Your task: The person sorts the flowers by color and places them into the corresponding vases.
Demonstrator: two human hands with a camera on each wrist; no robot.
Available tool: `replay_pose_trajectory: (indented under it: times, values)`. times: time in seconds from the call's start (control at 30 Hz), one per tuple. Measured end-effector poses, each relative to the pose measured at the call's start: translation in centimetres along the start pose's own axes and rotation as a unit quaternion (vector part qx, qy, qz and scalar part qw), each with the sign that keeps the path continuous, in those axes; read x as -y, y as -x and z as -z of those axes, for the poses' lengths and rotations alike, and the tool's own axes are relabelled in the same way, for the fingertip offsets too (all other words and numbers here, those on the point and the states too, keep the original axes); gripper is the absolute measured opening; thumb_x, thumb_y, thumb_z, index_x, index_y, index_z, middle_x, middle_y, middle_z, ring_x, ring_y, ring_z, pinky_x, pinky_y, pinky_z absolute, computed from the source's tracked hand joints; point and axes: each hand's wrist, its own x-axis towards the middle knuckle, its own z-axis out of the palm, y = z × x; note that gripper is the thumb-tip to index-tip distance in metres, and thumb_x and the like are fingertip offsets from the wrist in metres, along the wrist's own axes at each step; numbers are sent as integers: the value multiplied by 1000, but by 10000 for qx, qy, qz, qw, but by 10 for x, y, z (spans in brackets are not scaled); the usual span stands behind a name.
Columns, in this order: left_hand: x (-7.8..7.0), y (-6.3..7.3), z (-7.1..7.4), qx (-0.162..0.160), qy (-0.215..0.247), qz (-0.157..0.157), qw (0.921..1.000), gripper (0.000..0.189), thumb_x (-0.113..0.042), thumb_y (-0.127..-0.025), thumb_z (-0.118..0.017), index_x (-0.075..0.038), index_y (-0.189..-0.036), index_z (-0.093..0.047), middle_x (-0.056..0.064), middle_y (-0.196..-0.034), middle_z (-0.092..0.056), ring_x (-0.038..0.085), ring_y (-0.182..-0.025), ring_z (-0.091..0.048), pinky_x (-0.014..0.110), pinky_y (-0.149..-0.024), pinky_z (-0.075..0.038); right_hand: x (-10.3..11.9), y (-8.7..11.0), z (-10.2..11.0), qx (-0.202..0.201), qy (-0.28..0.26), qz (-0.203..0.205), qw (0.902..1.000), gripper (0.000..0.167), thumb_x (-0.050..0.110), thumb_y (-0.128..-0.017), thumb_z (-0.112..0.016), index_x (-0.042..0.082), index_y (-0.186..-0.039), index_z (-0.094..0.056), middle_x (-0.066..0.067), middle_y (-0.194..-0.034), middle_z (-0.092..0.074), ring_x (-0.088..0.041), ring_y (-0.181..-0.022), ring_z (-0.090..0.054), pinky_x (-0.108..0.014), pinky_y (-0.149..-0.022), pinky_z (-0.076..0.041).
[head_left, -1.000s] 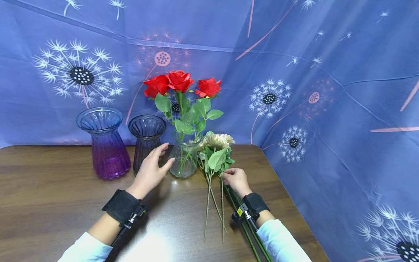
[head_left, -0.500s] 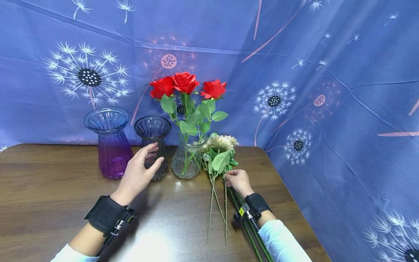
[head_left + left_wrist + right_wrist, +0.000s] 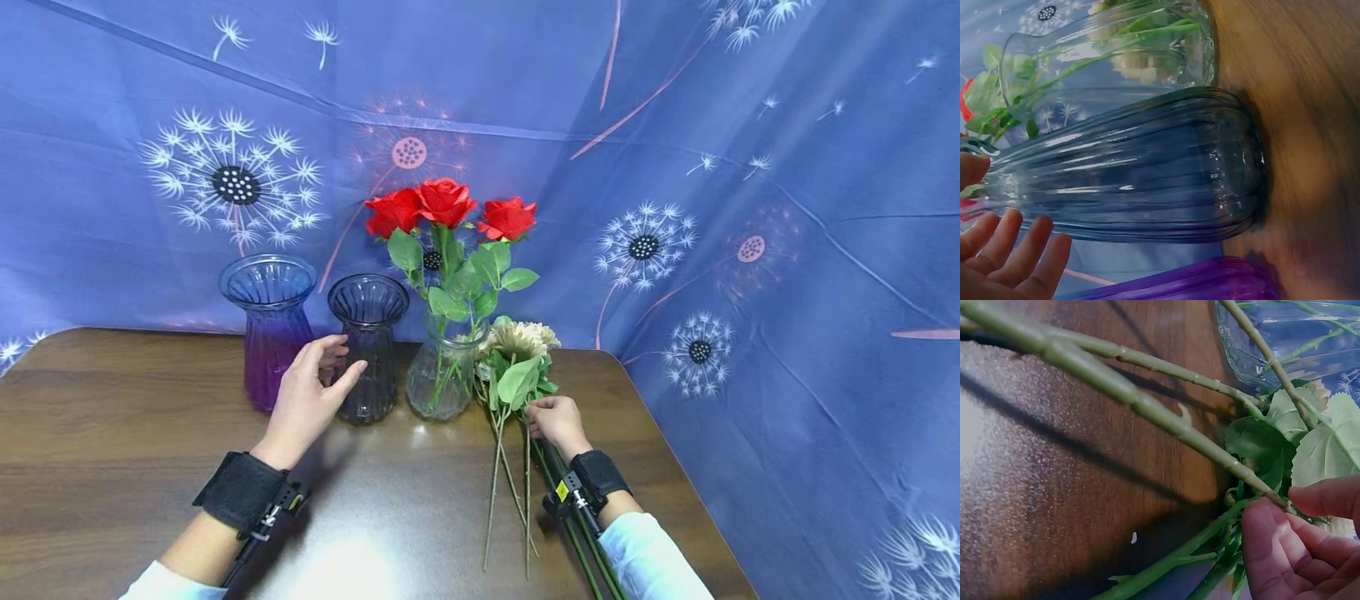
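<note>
My left hand [image 3: 309,398] is beside the dark grey ribbed glass vase [image 3: 372,375], thumb spread from the loosely bent fingers. In the left wrist view its fingertips are near the narrow neck of the grey vase [image 3: 1129,169]; contact cannot be told. My right hand [image 3: 557,425] pinches a thin green stem [image 3: 1210,450] between thumb and fingers, just below the leaves. That stem belongs to a bunch of cream flowers [image 3: 521,340] lying on the table. Three red roses [image 3: 446,202] stand in a clear glass vase [image 3: 438,383] between the hands.
A blue-to-purple glass vase [image 3: 273,350] stands left of the grey one. Thicker green stems [image 3: 581,546] lie under the right wrist, towards the near edge. A blue dandelion-print cloth [image 3: 540,75] hangs behind the wooden table [image 3: 135,467] and along its right side.
My left hand has moved left, from beside the clear vase to the grey vase. The right hand keeps its pinch on the stem. The head view has shifted slightly.
</note>
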Motion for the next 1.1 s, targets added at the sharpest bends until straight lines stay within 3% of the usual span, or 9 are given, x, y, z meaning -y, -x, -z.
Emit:
replay_pose_trajectory:
  times: [0.1,0.2,0.37,0.57,0.87,1.1]
  values:
    - [3,-3,-3,-77,-69,55,9999,46,-14,-79,-74,2,-117,-55,17,-100,-60,28,-82,-59,21,-65,-41,-2,-1,1,-46,21,5,10000,23,4,-87,-57,-11,-101,-64,-18,-73,-66,-8,-50,-58,-26,-54,-56]
    - [6,-6,-6,-7,-15,255,9997,54,-17,-79,-75,3,-124,-51,20,-107,-57,30,-87,-57,36,-70,-45,-6,-2,1,-124,20,2,9999,23,5,-87,-57,-12,-102,-64,-17,-72,-66,-8,-49,-58,-25,-53,-55]
    - [9,-6,-10,297,114,585,9978,68,-19,-81,-73,6,-135,-41,26,-132,-49,39,-113,-54,50,-91,-46,-10,-2,-1,-55,-10,-20,10000,21,2,-87,-57,-13,-101,-63,-15,-72,-67,-8,-50,-58,-24,-51,-54]
    - [8,-9,-14,436,6,604,9972,68,-22,-84,-70,8,-136,-39,29,-135,-47,42,-121,-49,51,-101,-39,-5,-2,4,-126,-323,-92,9994,19,-1,-86,-58,-14,-99,-62,-12,-69,-65,-8,-50,-58,-23,-52,-54]
    - [9,-13,-14,412,8,527,9978,66,-20,-85,-69,9,-136,-39,31,-134,-46,43,-124,-46,51,-103,-37,5,-1,21,-478,-459,101,9977,22,-1,-87,-56,-15,-104,-61,-6,-65,-63,-4,-49,-54,-17,-48,-49]
    - [12,-11,-12,434,10,546,9976,63,-19,-86,-67,10,-135,-39,31,-134,-46,42,-123,-47,51,-103,-37,14,6,38,-736,-467,218,9960,26,0,-88,-56,-16,-107,-61,-7,-67,-66,-4,-51,-56,-21,-51,-53]
